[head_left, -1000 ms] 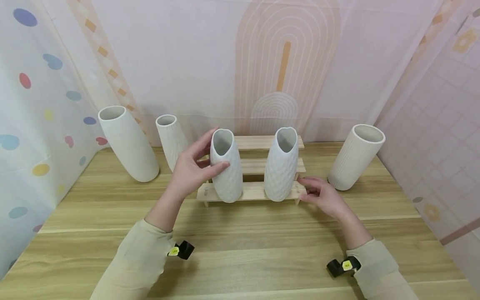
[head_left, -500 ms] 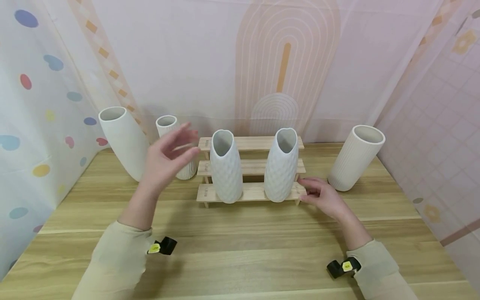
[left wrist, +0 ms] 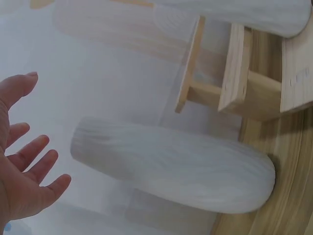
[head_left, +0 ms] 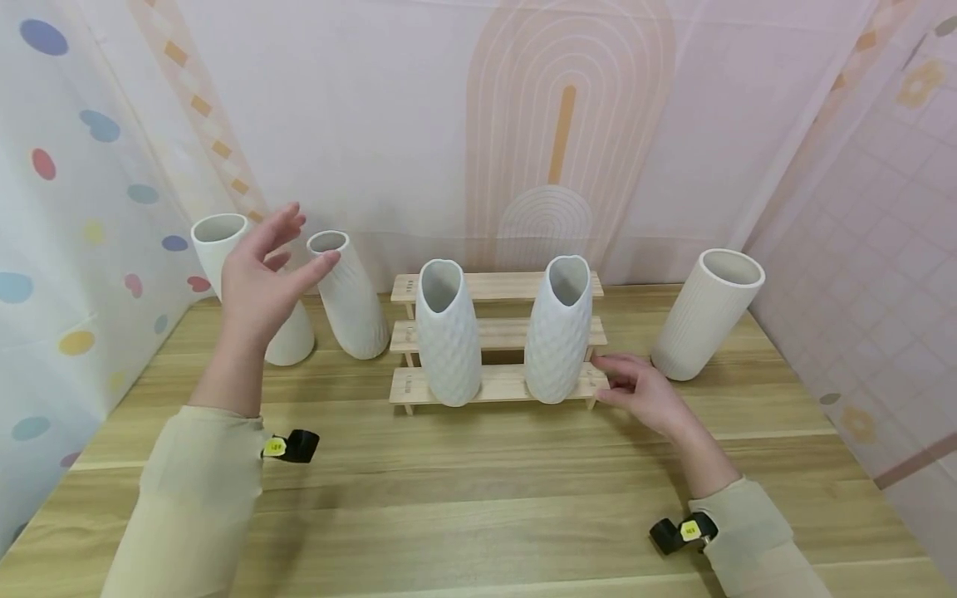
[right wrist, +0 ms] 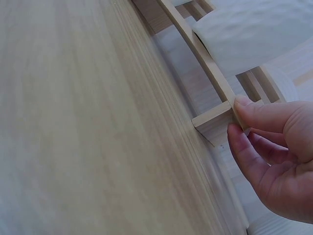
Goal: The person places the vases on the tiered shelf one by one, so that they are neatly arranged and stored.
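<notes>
My left hand [head_left: 257, 286] hangs in the air with fingers spread, holding nothing. It partly covers a tall smooth white vase [head_left: 290, 342] in the head view. Just right of it stands a slim white vase [head_left: 357, 311] with wavy texture, also visible as a pale vase [left wrist: 171, 166] in the left wrist view, apart from the fingers. Two dimpled white vases [head_left: 451, 357] [head_left: 557, 353] stand upright on the lowest step of a three-step wooden stand [head_left: 503, 384]. My right hand [head_left: 643, 397] pinches the right end of that step between thumb and fingers, clearer on the stand [right wrist: 215, 73] in the right wrist view.
A ribbed white vase [head_left: 703, 320] stands on the wood-grain table [head_left: 478, 498] to the right, behind my right hand. Patterned curtains [head_left: 359, 108] enclose the table at the back and both sides. A black wrist camera [head_left: 301, 446] sits on my left sleeve.
My left hand has let go of the left dimpled vase and moved left, past the slim vase, to the tall smooth one. The right hand has stayed on the stand.
</notes>
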The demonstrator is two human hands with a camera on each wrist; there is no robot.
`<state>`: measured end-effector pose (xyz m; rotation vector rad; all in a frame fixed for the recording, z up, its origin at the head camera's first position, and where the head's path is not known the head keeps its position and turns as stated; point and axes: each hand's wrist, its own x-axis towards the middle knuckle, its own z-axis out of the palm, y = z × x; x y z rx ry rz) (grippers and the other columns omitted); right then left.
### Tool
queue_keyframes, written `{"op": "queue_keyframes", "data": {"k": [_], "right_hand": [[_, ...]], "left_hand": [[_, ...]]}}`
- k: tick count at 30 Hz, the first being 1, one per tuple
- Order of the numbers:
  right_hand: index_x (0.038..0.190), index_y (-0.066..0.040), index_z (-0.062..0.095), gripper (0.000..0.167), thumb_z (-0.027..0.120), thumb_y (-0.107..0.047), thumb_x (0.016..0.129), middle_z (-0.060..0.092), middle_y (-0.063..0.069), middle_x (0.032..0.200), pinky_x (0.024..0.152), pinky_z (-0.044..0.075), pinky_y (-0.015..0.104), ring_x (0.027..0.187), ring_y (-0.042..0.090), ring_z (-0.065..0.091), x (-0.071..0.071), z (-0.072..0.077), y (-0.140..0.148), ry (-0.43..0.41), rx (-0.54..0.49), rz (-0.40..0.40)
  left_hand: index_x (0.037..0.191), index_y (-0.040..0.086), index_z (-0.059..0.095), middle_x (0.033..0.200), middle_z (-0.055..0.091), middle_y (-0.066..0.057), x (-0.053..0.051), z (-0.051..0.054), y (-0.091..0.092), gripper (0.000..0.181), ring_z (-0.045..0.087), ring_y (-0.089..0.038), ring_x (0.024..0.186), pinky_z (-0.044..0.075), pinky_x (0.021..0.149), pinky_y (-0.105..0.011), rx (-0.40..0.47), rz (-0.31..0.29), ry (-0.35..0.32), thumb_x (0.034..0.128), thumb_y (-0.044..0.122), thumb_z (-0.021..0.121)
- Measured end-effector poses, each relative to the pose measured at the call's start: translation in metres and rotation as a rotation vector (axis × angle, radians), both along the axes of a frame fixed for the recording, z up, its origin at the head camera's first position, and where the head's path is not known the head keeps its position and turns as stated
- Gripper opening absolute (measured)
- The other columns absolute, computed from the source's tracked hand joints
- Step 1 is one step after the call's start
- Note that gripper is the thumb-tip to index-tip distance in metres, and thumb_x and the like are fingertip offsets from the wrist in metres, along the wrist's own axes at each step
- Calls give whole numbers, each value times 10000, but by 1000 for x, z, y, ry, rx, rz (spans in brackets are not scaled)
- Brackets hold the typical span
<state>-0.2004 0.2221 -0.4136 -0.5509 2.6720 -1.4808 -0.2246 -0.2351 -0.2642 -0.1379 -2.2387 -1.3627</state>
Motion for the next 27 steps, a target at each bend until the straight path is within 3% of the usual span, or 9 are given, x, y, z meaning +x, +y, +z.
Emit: {"op": "queue_keyframes", "data": {"k": [8, 13, 18, 27], "right_hand": [[1327, 105, 555, 466, 707, -25, 906, 506, 290, 1349, 849, 499, 264, 1044, 329, 593, 0, 1, 0, -2, 3, -2], [1329, 93, 562, 467, 711, -35, 905, 511, 274, 1353, 862, 497, 284, 1062, 333, 585, 0, 0, 0, -5, 2, -7], [1328, 96, 561, 469, 713, -24, 901, 508, 278, 1353, 864, 500, 287, 1053, 335, 592, 0, 0, -1, -11, 0, -12], [1320, 102, 564, 462, 713, -23, 901, 516, 283, 1343, 857, 503, 288, 1046, 326, 594, -2, 0, -2, 3, 4, -7]], "left_hand": [[1520, 143, 407, 1504, 450, -83, -22, -9, -11, 814, 432, -245, 1351, 374, 1102, -457, -29, -68, -138, 826, 253, 818], [1532, 107, 376, 1503, 439, -133, -30, -18, -12, 864, 468, -322, 1319, 396, 1086, -453, -35, -87, -171, 811, 237, 834], [1535, 107, 370, 1490, 449, -134, -35, -24, -13, 874, 507, -320, 1253, 450, 1036, -445, -73, -70, -177, 809, 235, 837], [1509, 90, 418, 1388, 525, -171, -39, -31, -17, 792, 555, -322, 1145, 489, 871, -220, -82, -35, -170, 829, 188, 813]]}}
